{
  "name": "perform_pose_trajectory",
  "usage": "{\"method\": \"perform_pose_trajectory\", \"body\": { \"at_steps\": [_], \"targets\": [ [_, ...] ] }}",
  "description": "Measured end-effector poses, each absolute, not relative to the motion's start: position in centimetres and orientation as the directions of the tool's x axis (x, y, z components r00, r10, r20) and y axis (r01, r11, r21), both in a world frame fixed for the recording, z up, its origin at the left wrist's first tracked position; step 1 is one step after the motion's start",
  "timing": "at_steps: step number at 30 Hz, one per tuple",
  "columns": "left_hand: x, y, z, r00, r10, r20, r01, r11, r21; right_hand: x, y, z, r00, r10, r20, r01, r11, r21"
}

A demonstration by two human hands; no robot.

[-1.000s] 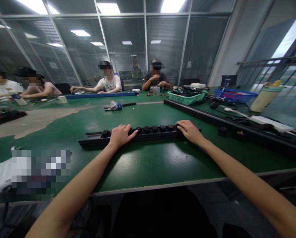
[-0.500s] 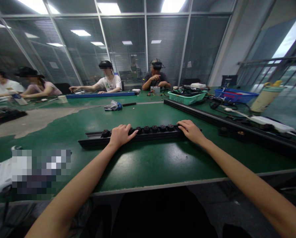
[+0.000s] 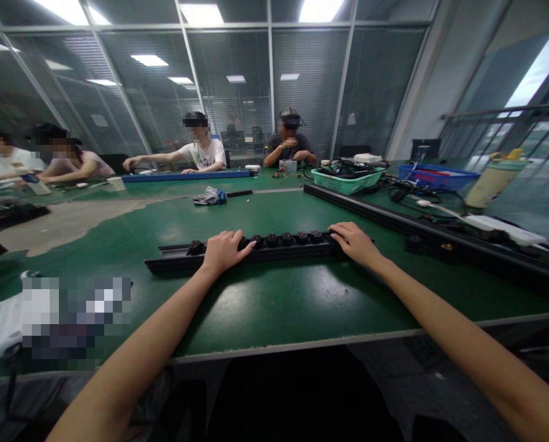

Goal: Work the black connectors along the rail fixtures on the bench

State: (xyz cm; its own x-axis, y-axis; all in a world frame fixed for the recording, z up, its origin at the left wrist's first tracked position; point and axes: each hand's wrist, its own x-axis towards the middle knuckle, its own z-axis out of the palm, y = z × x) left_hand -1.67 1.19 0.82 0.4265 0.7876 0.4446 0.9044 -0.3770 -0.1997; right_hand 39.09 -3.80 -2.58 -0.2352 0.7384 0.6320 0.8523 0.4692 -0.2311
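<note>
Head view: the black rail (image 3: 290, 253) lies crosswise on the green table (image 3: 284, 313), in front of you, with a row of black knobs (image 3: 286, 238) in it. Your left hand (image 3: 223, 250) rests over its left part, fingers bent, thumb spread; your right hand (image 3: 354, 244) covers its right end, fingers partly curled. Whether either grips cannot be told. A green basket (image 3: 334, 183) stands far right.
</note>
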Motion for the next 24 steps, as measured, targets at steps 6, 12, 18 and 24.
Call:
{"method": "perform_pose_trajectory", "body": {
  "at_steps": [6, 12, 18, 24],
  "targets": [
    [-1.69, 1.21, 0.78, 0.434, 0.779, 0.451, 0.901, -0.380, -0.212, 39.24, -3.78, -2.50, -0.238, 0.737, 0.632, 0.855, 0.468, -0.224],
    [-1.64, 1.13, 0.86, 0.432, 0.786, 0.442, 0.902, -0.379, -0.208, 39.53, -3.68, -2.53, -0.231, 0.740, 0.632, 0.858, 0.460, -0.226],
    [-1.54, 1.09, 0.91, 0.429, 0.785, 0.447, 0.903, -0.376, -0.207, 39.57, -3.73, -2.59, -0.226, 0.738, 0.635, 0.858, 0.460, -0.230],
    [-1.59, 1.07, 0.87, 0.429, 0.784, 0.449, 0.903, -0.371, -0.215, 39.56, -3.81, -2.50, -0.228, 0.742, 0.630, 0.858, 0.459, -0.230]
  ]
}}
